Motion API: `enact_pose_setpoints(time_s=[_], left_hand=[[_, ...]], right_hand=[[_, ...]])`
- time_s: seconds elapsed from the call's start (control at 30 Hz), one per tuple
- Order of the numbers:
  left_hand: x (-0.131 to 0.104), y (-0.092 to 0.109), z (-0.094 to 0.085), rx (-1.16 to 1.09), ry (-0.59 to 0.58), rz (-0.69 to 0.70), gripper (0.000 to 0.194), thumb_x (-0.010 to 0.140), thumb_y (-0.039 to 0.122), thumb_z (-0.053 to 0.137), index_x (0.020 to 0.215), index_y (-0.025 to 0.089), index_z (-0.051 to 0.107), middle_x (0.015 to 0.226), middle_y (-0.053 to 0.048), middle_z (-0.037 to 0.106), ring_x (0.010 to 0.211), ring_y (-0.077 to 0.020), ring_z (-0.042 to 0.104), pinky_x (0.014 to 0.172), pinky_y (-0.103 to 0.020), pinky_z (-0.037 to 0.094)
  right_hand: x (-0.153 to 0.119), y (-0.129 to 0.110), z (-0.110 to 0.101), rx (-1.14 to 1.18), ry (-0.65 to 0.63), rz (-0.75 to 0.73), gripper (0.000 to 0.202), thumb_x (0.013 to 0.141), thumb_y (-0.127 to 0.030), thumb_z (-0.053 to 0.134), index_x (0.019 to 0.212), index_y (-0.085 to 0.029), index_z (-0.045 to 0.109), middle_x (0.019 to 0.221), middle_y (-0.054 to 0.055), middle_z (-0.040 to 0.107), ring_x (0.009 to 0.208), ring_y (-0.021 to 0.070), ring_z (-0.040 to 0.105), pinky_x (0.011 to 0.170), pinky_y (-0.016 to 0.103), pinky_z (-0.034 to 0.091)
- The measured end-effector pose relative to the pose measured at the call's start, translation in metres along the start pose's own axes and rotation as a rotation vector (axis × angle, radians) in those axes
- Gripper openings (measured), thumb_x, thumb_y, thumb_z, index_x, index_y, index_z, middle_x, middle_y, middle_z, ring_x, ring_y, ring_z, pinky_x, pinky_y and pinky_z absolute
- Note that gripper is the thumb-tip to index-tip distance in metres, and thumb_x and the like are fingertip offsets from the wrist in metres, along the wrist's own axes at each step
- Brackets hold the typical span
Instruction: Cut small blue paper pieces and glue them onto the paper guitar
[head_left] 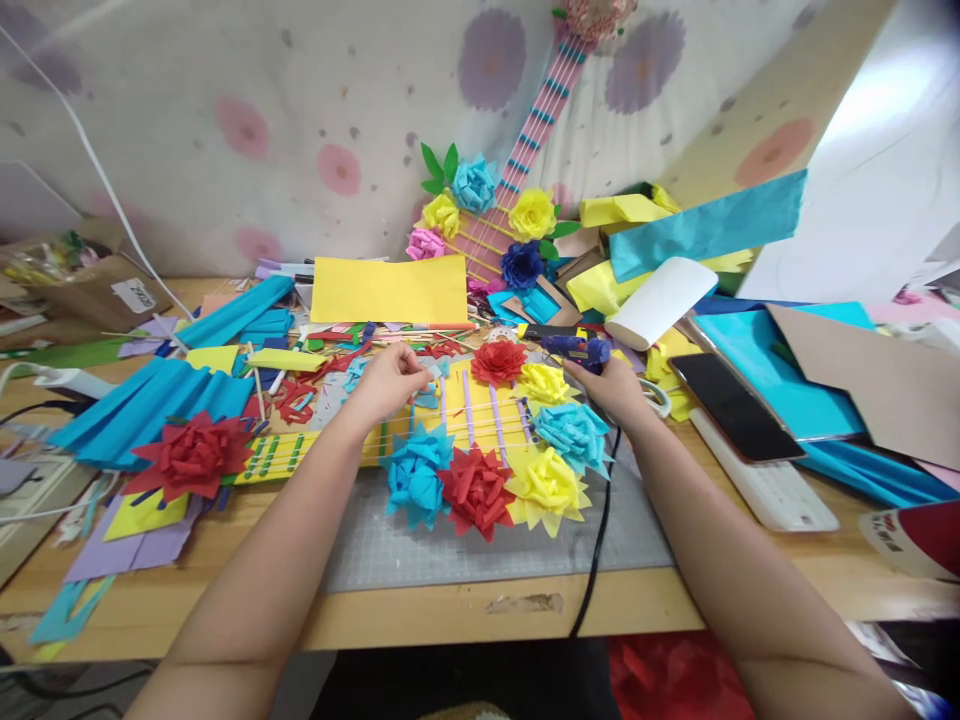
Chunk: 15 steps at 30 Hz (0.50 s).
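Note:
My left hand (391, 382) is closed in a pinch above the upper left of a yellow paper guitar (480, 405). A small pale blue bit shows at its fingertips, too small to name. On the guitar's right side, my right hand (616, 388) grips a blue hot glue gun (576, 348), its nozzle towards the left. Crepe paper flowers ring the guitar body: a lower red flower (480, 490), an upper red flower (499, 362), a blue flower (418, 478), a light blue flower (574, 435) and yellow ones (549, 488). Purple strips and strings cross the body.
A grey cutting mat (450, 560) lies under the guitar; a black cord (598, 550) hangs over the table edge. Behind stands a pink guitar (536, 130). A phone (735, 405) lies at right, a paper cup (911, 540) nearer. Blue crepe paper (157, 400) and scraps crowd the left.

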<state>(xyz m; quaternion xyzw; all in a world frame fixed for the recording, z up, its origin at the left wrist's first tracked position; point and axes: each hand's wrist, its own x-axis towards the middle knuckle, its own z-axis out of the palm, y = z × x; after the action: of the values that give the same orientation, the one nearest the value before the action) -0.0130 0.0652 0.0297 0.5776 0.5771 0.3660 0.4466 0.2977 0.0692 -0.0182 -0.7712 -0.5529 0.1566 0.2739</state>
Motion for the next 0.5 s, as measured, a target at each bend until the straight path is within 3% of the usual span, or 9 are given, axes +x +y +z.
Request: enact_pose_setpoints(time_s=[0.2, 0.4, 0.5], left_hand=[[0.001, 0.000, -0.001, 0.010, -0.004, 0.015, 0.022, 0.069, 0.009, 0.063, 0.066, 0.019, 0.043, 0.053, 0.003, 0.058, 0.047, -0.0111, 0.057, 0.038, -0.018, 0.038], [-0.002, 0.006, -0.001, 0.007, -0.009, -0.071, 0.019, 0.069, 0.006, 0.062, 0.067, 0.017, 0.047, 0.051, 0.002, 0.058, 0.050, -0.0120, 0.060, 0.039, -0.017, 0.039], [-0.003, 0.007, -0.001, -0.007, 0.012, -0.119, 0.019, 0.069, 0.007, 0.063, 0.070, 0.017, 0.047, 0.052, 0.003, 0.060, 0.051, -0.0132, 0.063, 0.038, -0.017, 0.038]], right_hand=[[-0.006, -0.013, -0.002, -0.031, -0.089, 0.023, 0.041, 0.075, -0.052, 0.057, 0.086, -0.014, 0.067, 0.079, 0.012, 0.069, 0.078, 0.0278, 0.065, 0.065, 0.034, 0.047], [-0.005, -0.005, -0.002, 0.016, -0.145, 0.014, 0.040, 0.073, -0.052, 0.059, 0.089, -0.016, 0.064, 0.082, 0.010, 0.068, 0.078, 0.0256, 0.063, 0.068, 0.034, 0.046], [-0.007, -0.003, -0.015, 0.135, 0.014, -0.090, 0.049, 0.068, -0.054, 0.065, 0.099, -0.017, 0.058, 0.093, 0.010, 0.066, 0.083, 0.0230, 0.060, 0.073, 0.035, 0.046]])
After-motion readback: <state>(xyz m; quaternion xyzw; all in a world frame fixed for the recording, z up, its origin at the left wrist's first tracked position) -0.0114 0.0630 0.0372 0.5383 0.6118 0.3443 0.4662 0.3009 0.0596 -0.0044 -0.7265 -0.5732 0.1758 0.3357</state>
